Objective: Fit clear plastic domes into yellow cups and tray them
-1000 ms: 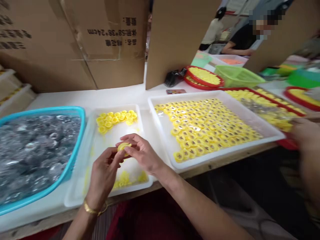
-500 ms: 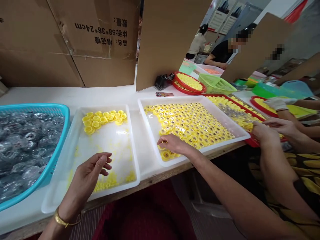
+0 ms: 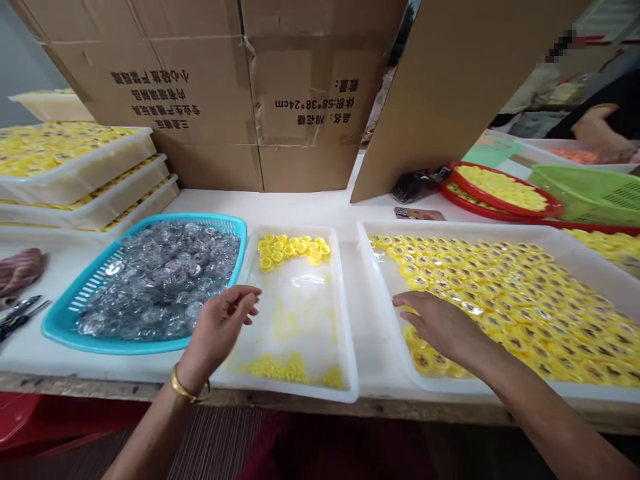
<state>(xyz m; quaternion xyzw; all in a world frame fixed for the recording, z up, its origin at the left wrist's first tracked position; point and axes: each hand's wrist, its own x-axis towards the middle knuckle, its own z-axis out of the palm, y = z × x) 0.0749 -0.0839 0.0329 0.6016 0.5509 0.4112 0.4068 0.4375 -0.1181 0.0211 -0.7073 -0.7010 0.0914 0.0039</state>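
While left grip (image 3: 220, 325) half-wide, right grip (image 3: 447, 327) wide over yellow discs (image 3: 500, 288) in white tray (image 3: 379, 273) (clear pieces (image 3: 165, 277), turquoise basket (image 3: 120, 346))

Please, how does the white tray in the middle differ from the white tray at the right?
The middle tray looks smaller than the right tray. The middle tray holds a small cluster of yellow cups and some crumbs, while the right tray is largely covered with yellow pieces with dark-marked centres. Both are white with raised sides.

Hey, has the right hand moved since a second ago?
Yes. The right hand has moved rightward, from over the small tray to the large tray's left part.
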